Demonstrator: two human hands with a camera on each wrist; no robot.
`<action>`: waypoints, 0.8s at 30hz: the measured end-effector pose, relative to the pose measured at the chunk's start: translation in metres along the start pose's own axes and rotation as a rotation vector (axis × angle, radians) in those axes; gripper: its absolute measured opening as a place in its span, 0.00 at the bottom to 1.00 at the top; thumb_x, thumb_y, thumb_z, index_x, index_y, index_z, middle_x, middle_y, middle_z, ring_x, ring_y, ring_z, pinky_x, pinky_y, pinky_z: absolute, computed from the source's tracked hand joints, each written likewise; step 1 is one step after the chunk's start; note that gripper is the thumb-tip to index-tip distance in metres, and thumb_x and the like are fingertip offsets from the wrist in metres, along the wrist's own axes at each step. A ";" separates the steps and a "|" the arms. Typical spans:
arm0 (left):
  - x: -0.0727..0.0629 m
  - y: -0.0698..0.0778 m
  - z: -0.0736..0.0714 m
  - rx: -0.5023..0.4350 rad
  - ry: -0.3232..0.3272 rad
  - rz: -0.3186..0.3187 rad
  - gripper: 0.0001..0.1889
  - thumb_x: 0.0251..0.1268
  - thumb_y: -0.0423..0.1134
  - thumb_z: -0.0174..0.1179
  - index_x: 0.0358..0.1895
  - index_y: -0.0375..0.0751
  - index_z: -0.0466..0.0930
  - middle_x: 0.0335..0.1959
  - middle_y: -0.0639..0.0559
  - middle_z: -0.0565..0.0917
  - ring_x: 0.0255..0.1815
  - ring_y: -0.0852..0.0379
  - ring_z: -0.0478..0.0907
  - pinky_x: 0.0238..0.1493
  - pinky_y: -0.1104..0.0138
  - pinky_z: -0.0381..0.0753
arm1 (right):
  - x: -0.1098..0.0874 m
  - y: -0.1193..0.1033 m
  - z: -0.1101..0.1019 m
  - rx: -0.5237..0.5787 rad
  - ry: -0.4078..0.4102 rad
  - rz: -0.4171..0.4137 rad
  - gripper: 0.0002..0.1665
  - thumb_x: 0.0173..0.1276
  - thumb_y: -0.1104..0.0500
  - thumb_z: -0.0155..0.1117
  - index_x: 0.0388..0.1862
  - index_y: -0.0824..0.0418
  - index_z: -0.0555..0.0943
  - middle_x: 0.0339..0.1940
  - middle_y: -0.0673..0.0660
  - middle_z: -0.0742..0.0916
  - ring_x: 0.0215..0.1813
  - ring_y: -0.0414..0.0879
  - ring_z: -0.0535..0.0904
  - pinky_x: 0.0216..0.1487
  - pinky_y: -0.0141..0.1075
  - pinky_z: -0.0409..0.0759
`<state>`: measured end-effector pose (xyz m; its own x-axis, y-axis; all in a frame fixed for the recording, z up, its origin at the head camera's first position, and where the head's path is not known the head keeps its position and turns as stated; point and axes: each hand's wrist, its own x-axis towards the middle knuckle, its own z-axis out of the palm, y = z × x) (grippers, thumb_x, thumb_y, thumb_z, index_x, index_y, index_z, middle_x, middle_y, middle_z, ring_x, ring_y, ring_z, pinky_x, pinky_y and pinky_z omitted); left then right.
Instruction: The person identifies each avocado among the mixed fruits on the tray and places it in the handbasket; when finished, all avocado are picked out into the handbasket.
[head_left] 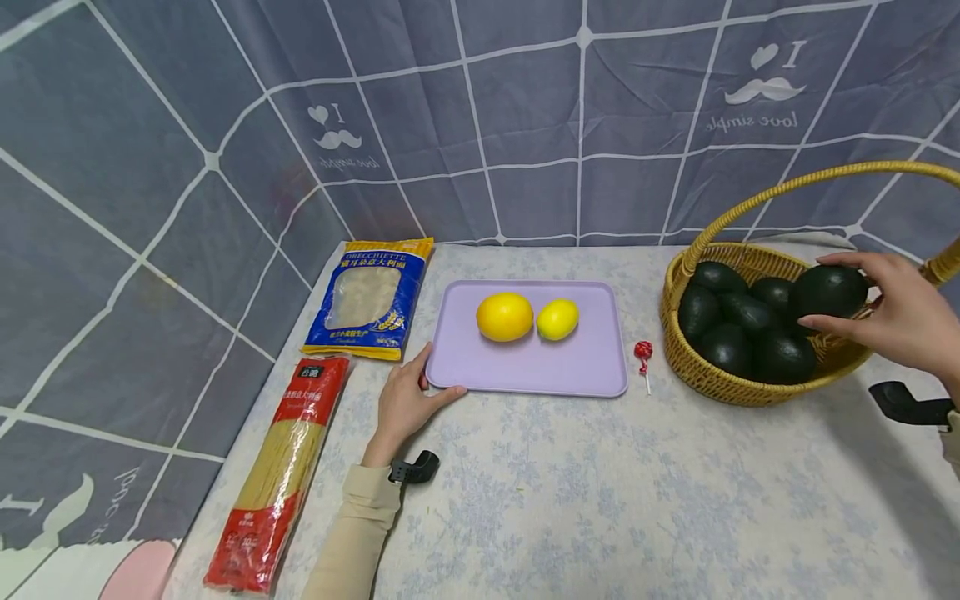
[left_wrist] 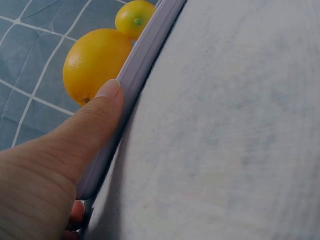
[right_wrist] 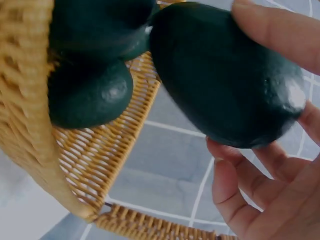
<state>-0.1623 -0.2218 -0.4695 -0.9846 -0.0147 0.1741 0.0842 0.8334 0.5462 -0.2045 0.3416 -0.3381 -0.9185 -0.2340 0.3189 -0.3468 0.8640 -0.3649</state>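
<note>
A dark green avocado is pinched between the thumb and fingers of my right hand, over the right part of a wicker basket. The right wrist view shows the held avocado beside others. Several more avocados lie in the basket. My left hand holds the front left corner of a lilac tray, its thumb along the front rim and its fingers at the left side. On the tray sit an orange and a smaller yellow lemon, side by side.
A red-wrapped lollipop lies between tray and basket. Left of the tray are a blue and yellow orecchiette bag and a red spaghetti pack. The basket's tall handle arches over it. A grey checked cloth hangs behind.
</note>
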 end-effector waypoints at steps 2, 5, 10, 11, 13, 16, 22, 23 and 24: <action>0.000 0.000 0.000 -0.002 -0.001 -0.001 0.52 0.44 0.64 0.70 0.71 0.41 0.62 0.23 0.52 0.68 0.29 0.53 0.61 0.28 0.64 0.57 | 0.002 0.002 -0.001 -0.019 -0.005 -0.014 0.43 0.41 0.67 0.81 0.55 0.75 0.70 0.46 0.73 0.73 0.41 0.65 0.67 0.24 0.33 0.68; 0.000 0.000 0.000 -0.004 -0.001 -0.002 0.51 0.44 0.64 0.70 0.71 0.41 0.62 0.23 0.52 0.67 0.29 0.53 0.61 0.28 0.63 0.57 | 0.005 0.003 -0.002 -0.023 -0.029 0.002 0.44 0.40 0.65 0.82 0.56 0.74 0.69 0.46 0.73 0.73 0.43 0.66 0.67 0.27 0.41 0.68; 0.000 0.000 0.000 -0.003 -0.001 -0.006 0.52 0.44 0.64 0.70 0.71 0.41 0.62 0.24 0.52 0.67 0.29 0.53 0.61 0.28 0.63 0.57 | 0.010 0.007 -0.001 0.008 -0.098 0.048 0.44 0.43 0.63 0.81 0.57 0.73 0.68 0.50 0.73 0.71 0.46 0.67 0.65 0.36 0.54 0.69; 0.000 0.001 0.000 -0.003 -0.002 -0.007 0.52 0.44 0.64 0.70 0.71 0.41 0.62 0.24 0.52 0.67 0.29 0.53 0.61 0.28 0.63 0.57 | 0.011 0.008 -0.001 0.011 -0.114 0.053 0.44 0.43 0.62 0.81 0.57 0.73 0.68 0.51 0.74 0.70 0.47 0.67 0.65 0.37 0.58 0.68; 0.000 0.001 0.000 -0.001 -0.002 -0.009 0.52 0.44 0.64 0.70 0.71 0.41 0.62 0.24 0.52 0.67 0.29 0.53 0.61 0.28 0.63 0.57 | 0.013 0.011 0.000 0.020 -0.141 0.056 0.44 0.44 0.62 0.81 0.57 0.74 0.68 0.52 0.74 0.70 0.48 0.68 0.64 0.40 0.61 0.66; 0.000 0.001 0.000 0.002 -0.003 -0.011 0.52 0.44 0.64 0.70 0.71 0.41 0.62 0.24 0.52 0.67 0.29 0.53 0.61 0.28 0.64 0.57 | 0.016 0.015 0.002 0.030 -0.182 0.068 0.44 0.45 0.62 0.80 0.58 0.74 0.67 0.53 0.74 0.69 0.49 0.69 0.62 0.42 0.63 0.65; 0.000 0.001 0.000 0.003 -0.006 -0.016 0.51 0.44 0.64 0.70 0.71 0.41 0.62 0.24 0.52 0.67 0.29 0.53 0.61 0.28 0.64 0.57 | 0.017 0.020 0.005 0.048 -0.241 0.067 0.44 0.49 0.63 0.78 0.60 0.76 0.65 0.55 0.75 0.66 0.52 0.71 0.61 0.42 0.66 0.65; 0.000 0.001 0.000 0.002 -0.007 -0.016 0.51 0.44 0.64 0.70 0.71 0.41 0.62 0.24 0.52 0.67 0.29 0.53 0.61 0.28 0.64 0.57 | 0.018 0.020 0.005 0.041 -0.249 0.068 0.44 0.49 0.63 0.78 0.60 0.76 0.65 0.55 0.76 0.66 0.52 0.71 0.61 0.42 0.66 0.65; 0.000 0.001 0.000 0.003 -0.009 -0.016 0.51 0.44 0.64 0.70 0.71 0.41 0.62 0.24 0.52 0.67 0.29 0.53 0.60 0.28 0.64 0.57 | 0.018 0.020 0.005 0.033 -0.255 0.062 0.44 0.49 0.63 0.78 0.60 0.76 0.65 0.55 0.76 0.66 0.52 0.71 0.62 0.42 0.66 0.65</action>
<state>-0.1623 -0.2212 -0.4693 -0.9871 -0.0232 0.1583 0.0681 0.8346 0.5467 -0.2295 0.3526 -0.3441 -0.9549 -0.2895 0.0657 -0.2906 0.8662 -0.4065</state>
